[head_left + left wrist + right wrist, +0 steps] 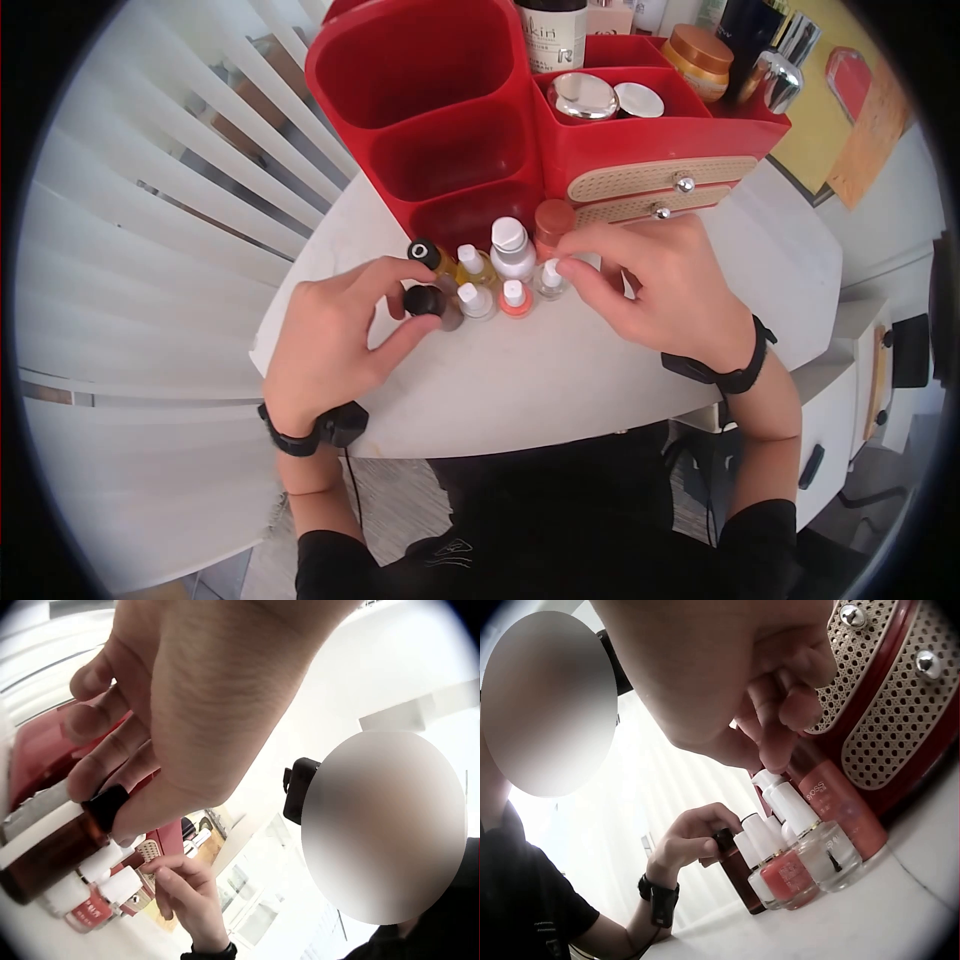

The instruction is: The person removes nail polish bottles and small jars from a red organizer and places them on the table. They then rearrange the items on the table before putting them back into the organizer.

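Observation:
My left hand [335, 325] pinches the black cap of a small brown glass bottle [56, 855] between thumb and fingers; the bottle stands upright at the left end of a cluster. My right hand [655, 280] hovers at the other end, fingertips loosely bent right at the white cap of a clear nail polish bottle [831, 859]. Between the hands stand a coral nail polish bottle [516, 300], a pale nail polish bottle [476, 303] and a yellow one [476, 268]. Behind them are a white-capped bottle [512, 250], a black-capped amber bottle [424, 252] and a coral cylindrical bottle [847, 806].
A red organizer [440, 130] with open compartments and two woven-front drawers [660, 180] stands close behind the bottles. Jars and cosmetics, including a silver-lidded jar [585, 97], fill its top. The white table [480, 400] has a curved front edge. White slatted blinds [180, 180] hang at left.

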A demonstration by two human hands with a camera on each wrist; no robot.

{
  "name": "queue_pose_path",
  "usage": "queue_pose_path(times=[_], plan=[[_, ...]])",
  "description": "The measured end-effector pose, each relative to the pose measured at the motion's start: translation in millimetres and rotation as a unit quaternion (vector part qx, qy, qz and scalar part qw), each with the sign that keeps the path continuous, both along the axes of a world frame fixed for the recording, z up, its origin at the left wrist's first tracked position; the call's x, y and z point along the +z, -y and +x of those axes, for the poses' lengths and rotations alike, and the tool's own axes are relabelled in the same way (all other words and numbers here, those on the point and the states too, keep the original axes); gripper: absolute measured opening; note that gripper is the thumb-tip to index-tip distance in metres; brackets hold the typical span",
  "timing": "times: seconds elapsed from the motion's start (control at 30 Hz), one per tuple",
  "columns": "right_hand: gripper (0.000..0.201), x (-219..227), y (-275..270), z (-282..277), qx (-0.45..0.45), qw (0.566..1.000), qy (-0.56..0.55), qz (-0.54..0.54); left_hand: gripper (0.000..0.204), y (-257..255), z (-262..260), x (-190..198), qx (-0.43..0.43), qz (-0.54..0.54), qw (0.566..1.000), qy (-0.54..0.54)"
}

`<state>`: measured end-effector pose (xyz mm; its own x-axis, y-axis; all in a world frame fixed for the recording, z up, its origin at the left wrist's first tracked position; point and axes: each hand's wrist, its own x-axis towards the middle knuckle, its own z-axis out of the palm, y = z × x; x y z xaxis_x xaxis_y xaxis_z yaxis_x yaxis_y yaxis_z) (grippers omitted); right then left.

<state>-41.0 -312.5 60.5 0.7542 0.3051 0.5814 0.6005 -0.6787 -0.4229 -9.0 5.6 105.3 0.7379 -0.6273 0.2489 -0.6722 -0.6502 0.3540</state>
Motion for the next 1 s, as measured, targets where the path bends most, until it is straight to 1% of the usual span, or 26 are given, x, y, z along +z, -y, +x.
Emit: queue_pose_path(times=[0.07, 0.1, 0.13, 0.2, 0.23, 0.3, 0.33, 0.37, 0.4, 0.43, 0.5, 0.53, 0.57, 0.6, 0.63, 0.7, 0.77, 0.83, 0.87, 0.97, 1.0], plan=[[0.014, 0.1, 2.2, -0.3, 0.019, 1.000, -0.010, -0.008, 0.036, -1.3, -1.1, 0.9, 0.023, -0.008, 0.999, -0.039], [0.014, -0.5, 2.5, 0.0, 0.017, 1.000, -0.006, -0.003, 0.036, -4.5, 0.4, -1.7, 0.015, -0.028, 0.999, -0.041], [0.016, -1.2, 3.0, 0.6, 0.027, 1.000, -0.007, -0.009, 0.036, -7.0, 2.6, -1.9, 0.014, -0.024, 0.999, -0.038], [0.018, -1.3, 3.0, 0.6, 0.035, 0.999, -0.007, -0.017, 0.033, -11.9, 6.4, -3.5, 0.003, -0.084, 0.993, -0.080], [0.020, -0.9, 2.0, -0.3, 0.036, 0.999, 0.004, -0.025, 0.033, -16.1, 10.4, -4.8, 0.003, -0.085, 0.993, -0.079], [0.022, -4.5, -1.2, 0.2, 0.044, 0.998, 0.016, -0.039, 0.024, -26.6, 25.3, -12.7, -0.039, -0.166, 0.980, -0.102], [0.022, -6.8, -2.4, -0.4, 0.031, 0.998, 0.020, -0.048, 0.024, -29.2, 30.8, -17.8, -0.033, -0.173, 0.979, -0.100], [0.023, -8.7, -3.3, -0.4, 0.019, 0.998, 0.025, -0.058, 0.018, -31.1, 37.7, -24.4, -0.032, -0.256, 0.955, -0.145], [0.023, -10.2, -3.5, 0.8, 0.026, 0.997, 0.028, -0.065, 0.015, -31.7, 45.9, -31.3, -0.033, -0.337, 0.922, -0.188], [0.024, -11.5, -4.1, 1.8, 0.024, 0.998, 0.021, -0.060, 0.015, -32.4, 54.4, -37.3, -0.029, -0.344, 0.920, -0.182], [0.026, -13.7, -4.4, 3.0, 0.027, 0.998, 0.017, -0.062, 0.023, -32.3, 70.9, -49.9, -0.049, -0.387, 0.885, -0.252], [0.026, -12.3, -3.6, 4.5, 0.027, 0.998, 0.013, -0.057, 0.023, -30.0, 77.6, -53.9, -0.048, -0.391, 0.885, -0.247], [0.026, -12.0, -3.6, 6.0, 0.027, 0.998, 0.010, -0.052, 0.028, -27.6, 82.2, -59.0, -0.049, -0.407, 0.867, -0.285], [0.026, -13.1, -3.1, 8.4, 0.030, 0.998, 0.014, -0.056, 0.033, -24.4, 84.2, -59.9, -0.050, -0.421, 0.846, -0.323], [0.026, -14.4, -3.3, 9.4, 0.042, 0.998, 0.006, -0.041, 0.033, -22.5, 81.8, -58.0, -0.048, -0.425, 0.845, -0.320], [0.025, -14.5, -3.0, 12.6, 0.056, 0.998, 0.001, -0.029, 0.032, -15.9, 78.1, -55.1, -0.054, -0.430, 0.822, -0.369], [0.026, -16.8, -3.6, 11.1, 0.054, 0.998, -0.043, 0.000, 0.032, -8.1, 72.6, -49.9, -0.055, -0.445, 0.817, -0.363], [0.028, -16.7, -3.3, 8.6, 0.058, 0.996, -0.061, -0.014, 0.034, -0.3, 63.7, -44.3, -0.041, -0.468, 0.810, -0.351], [0.030, -15.2, -3.7, 9.1, 0.055, 0.996, -0.064, -0.023, 0.034, 1.9, 61.8, -47.6, -0.034, -0.474, 0.805, -0.354], [0.031, -10.7, -7.2, 7.7, 0.048, 0.997, -0.051, -0.043, 0.049, 4.0, 64.1, -51.4, -0.049, -0.505, 0.787, -0.350], [0.031, -9.8, -7.0, 7.9, 0.057, 0.996, -0.055, -0.049, 0.049, 3.7, 65.6, -51.9, -0.042, -0.513, 0.783, -0.349]])
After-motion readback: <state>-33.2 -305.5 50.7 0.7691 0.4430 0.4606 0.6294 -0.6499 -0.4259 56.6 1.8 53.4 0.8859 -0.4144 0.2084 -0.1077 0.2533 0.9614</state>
